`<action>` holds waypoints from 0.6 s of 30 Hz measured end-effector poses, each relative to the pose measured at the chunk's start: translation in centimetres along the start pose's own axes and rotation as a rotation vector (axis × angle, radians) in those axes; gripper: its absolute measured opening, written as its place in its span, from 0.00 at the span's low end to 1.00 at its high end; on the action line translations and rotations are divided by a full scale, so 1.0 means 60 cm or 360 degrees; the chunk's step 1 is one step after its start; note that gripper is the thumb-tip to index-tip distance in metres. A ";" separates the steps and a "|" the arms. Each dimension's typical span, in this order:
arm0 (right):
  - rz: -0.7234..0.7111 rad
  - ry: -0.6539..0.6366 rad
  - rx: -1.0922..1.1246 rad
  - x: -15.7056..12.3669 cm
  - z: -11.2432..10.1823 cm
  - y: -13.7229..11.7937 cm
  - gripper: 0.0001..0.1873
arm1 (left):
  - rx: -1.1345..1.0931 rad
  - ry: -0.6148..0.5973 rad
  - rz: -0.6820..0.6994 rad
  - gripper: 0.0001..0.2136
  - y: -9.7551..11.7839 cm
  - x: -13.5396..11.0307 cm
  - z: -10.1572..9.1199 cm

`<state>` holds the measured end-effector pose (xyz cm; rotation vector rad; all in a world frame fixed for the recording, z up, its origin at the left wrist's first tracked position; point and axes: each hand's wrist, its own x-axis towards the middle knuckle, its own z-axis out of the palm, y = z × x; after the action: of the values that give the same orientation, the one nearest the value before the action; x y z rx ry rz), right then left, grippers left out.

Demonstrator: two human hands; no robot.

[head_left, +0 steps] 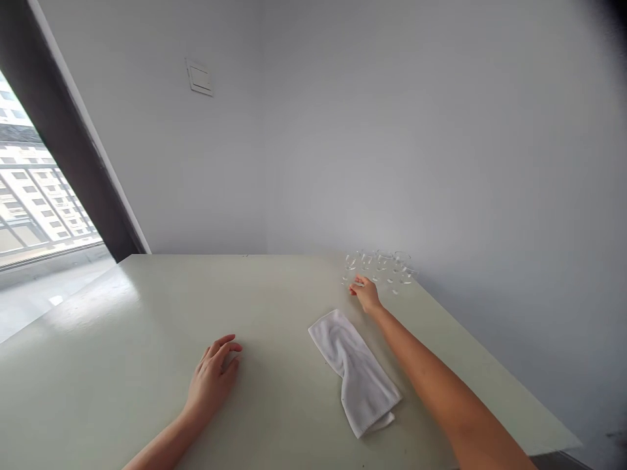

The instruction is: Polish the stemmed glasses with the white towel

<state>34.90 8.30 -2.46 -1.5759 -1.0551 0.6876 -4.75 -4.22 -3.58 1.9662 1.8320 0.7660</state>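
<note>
My right hand reaches far across the pale table to a cluster of several small clear stemmed glasses near the back right corner. Its fingers are pinched at the foot of the nearest glass. My left hand rests flat on the table near me, fingers loosely apart, holding nothing. A folded white cloth lies on the table between the two arms, just left of my right forearm.
Grey walls meet behind the table, with a white switch plate on the left wall. A dark window frame and window stand at the left. The table's right edge runs close to the right wall.
</note>
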 end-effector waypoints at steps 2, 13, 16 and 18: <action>0.0054 0.0107 0.0033 0.043 0.023 0.008 0.25 | -0.0025 0.0006 -0.0023 0.10 -0.001 -0.002 0.000; -0.0011 -0.0208 0.0317 0.005 0.155 -0.034 0.14 | -0.0776 -0.0160 -0.0423 0.18 0.035 0.062 -0.014; -0.0078 -0.0518 0.0384 -0.073 0.214 -0.081 0.19 | -0.0856 -0.0075 -0.0284 0.19 0.089 0.113 -0.007; -0.0136 -0.0767 0.0415 -0.125 0.244 -0.112 0.24 | -0.0937 0.0051 -0.0207 0.20 0.119 0.139 0.008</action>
<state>17.23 8.47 -0.58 -1.1583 -1.3111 1.1325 1.43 3.32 1.50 1.4501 1.5000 1.1398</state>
